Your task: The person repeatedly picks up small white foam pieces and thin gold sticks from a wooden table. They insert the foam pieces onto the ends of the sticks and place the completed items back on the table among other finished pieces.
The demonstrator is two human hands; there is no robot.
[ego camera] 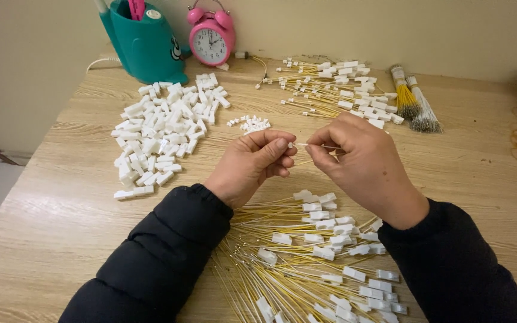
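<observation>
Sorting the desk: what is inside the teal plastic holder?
From the teal plastic holder a pink handle and a white stick poke out; their lower parts are hidden.

Left hand, right hand pinch small white connector on yellow wire; white housings pile left

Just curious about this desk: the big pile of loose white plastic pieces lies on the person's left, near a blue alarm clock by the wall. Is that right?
Not quite. The alarm clock is pink, not blue, as the head view shows. The rest holds: the pile of loose white plastic pieces lies on the person's left, and the clock stands by the wall.
</observation>
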